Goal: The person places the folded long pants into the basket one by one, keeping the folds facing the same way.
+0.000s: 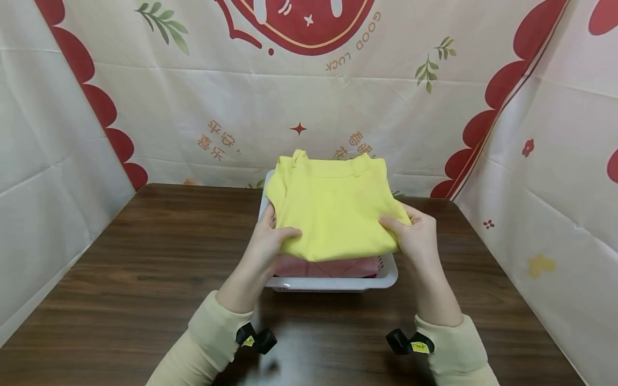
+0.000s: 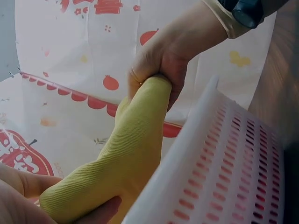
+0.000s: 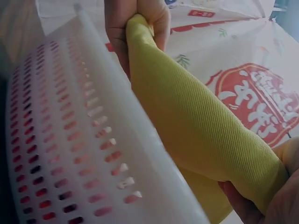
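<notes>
Folded yellow pants (image 1: 333, 209), with a waistband and belt loops along the far edge, are held over a white plastic basket (image 1: 328, 284). My left hand (image 1: 265, 236) grips their left side, thumb on top and fingers underneath. On the opposite side my right hand (image 1: 418, 236) pinches the cloth the same way. Both wrist views show the ribbed yellow fabric (image 2: 126, 135) stretched between the hands, above the basket's slotted wall (image 3: 60, 126). A folded pink cloth (image 1: 328, 267) lies in the basket, mostly hidden under the pants.
The basket stands on a dark brown wooden table (image 1: 169, 268), toward its far side. A printed white curtain (image 1: 241, 96) hangs behind the table, and more white cloth (image 1: 541, 187) hangs at both sides. Bare tabletop shows left and right of the basket.
</notes>
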{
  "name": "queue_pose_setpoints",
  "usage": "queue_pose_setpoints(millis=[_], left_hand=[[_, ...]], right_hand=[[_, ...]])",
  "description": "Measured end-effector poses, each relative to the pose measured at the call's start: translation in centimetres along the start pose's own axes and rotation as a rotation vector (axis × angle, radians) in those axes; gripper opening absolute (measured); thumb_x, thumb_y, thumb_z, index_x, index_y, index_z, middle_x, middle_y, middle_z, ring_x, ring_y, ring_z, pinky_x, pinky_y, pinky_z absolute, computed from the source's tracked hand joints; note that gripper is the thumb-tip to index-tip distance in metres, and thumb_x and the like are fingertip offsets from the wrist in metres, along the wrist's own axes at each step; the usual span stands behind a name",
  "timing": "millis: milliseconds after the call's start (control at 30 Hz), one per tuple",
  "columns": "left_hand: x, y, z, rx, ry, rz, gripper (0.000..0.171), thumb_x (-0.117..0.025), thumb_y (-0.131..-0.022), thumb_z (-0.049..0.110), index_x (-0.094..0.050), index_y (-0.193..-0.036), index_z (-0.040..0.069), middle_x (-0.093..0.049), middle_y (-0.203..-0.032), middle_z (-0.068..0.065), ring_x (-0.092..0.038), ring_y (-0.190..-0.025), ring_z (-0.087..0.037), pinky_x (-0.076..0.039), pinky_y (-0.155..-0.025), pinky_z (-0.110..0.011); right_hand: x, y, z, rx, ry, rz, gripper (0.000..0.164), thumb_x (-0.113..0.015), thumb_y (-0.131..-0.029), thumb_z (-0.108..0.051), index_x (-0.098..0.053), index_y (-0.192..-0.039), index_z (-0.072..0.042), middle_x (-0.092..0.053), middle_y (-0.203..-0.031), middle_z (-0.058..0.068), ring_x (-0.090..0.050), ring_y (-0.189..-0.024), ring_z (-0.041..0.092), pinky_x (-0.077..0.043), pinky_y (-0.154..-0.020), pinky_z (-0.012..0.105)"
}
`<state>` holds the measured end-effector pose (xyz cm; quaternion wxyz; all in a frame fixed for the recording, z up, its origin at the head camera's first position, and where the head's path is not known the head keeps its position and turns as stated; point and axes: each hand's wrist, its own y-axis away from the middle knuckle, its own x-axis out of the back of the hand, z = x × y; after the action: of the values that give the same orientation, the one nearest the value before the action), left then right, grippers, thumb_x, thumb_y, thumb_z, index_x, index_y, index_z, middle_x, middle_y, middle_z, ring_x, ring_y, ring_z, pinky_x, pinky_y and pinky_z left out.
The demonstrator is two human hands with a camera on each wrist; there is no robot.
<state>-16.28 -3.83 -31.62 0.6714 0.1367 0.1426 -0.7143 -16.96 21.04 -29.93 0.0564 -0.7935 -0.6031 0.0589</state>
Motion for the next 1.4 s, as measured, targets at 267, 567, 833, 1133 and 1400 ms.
queue_pose_setpoints(millis=[267, 567, 833, 1133, 1400], left_hand=[[1.4, -0.5, -0.4, 0.003, -0.005, 0.002, 0.073, -0.055, -0.076, -0.021, -0.037, -0.140, 0.009, -0.051, -0.129, -0.014, -0.055, -0.108, -0.027, -0.051, -0.081, -0.034], [2.3, -0.7, -0.9, -0.004, -0.048, 0.014, 0.066, -0.059, -0.082, -0.011, -0.038, -0.141, 0.011, -0.051, -0.131, -0.014, -0.054, -0.112, -0.026, -0.049, -0.087, -0.035], [2.7, -1.0, -1.4, 0.003, -0.099, 0.005, 0.079, -0.058, -0.080, -0.015, -0.029, -0.148, 0.012, -0.047, -0.136, -0.013, -0.050, -0.116, -0.025, -0.047, -0.090, -0.036], [2.9, -1.0, -1.3, 0.014, -0.173, 0.039, 0.069, -0.055, -0.074, -0.017, -0.035, -0.136, 0.004, -0.055, -0.119, -0.020, -0.058, -0.097, -0.026, -0.052, -0.075, -0.033], [3.0, -1.2, -1.6, -0.030, -0.195, 0.033, 0.070, -0.051, -0.074, -0.018, -0.034, -0.138, 0.004, -0.055, -0.124, -0.021, -0.056, -0.103, -0.028, -0.051, -0.078, -0.035]], right_hand=[[-1.0, 0.3, 0.9, -0.015, 0.054, -0.002, 0.037, -0.069, -0.082, 0.004, -0.063, -0.118, 0.007, -0.065, -0.089, 0.006, -0.063, -0.067, 0.010, -0.054, -0.060, 0.024], [-1.4, 0.5, 1.9, -0.003, 0.128, -0.028, 0.035, -0.069, -0.083, 0.000, -0.064, -0.117, 0.005, -0.065, -0.089, 0.008, -0.062, -0.067, 0.009, -0.053, -0.061, 0.024], [-1.2, 0.0, 3.0, -0.016, 0.129, -0.073, 0.036, -0.069, -0.083, -0.001, -0.063, -0.118, 0.007, -0.066, -0.095, 0.011, -0.063, -0.072, 0.010, -0.054, -0.065, 0.024], [-1.1, -0.2, 3.6, -0.017, 0.207, -0.127, 0.039, -0.069, -0.084, -0.003, -0.061, -0.120, 0.008, -0.062, -0.104, 0.018, -0.060, -0.076, 0.011, -0.052, -0.067, 0.022], [-1.2, -0.4, 4.2, 0.005, 0.253, -0.143, 0.038, -0.068, -0.085, -0.004, -0.060, -0.120, 0.007, -0.061, -0.105, 0.018, -0.058, -0.078, 0.011, -0.050, -0.067, 0.021]])
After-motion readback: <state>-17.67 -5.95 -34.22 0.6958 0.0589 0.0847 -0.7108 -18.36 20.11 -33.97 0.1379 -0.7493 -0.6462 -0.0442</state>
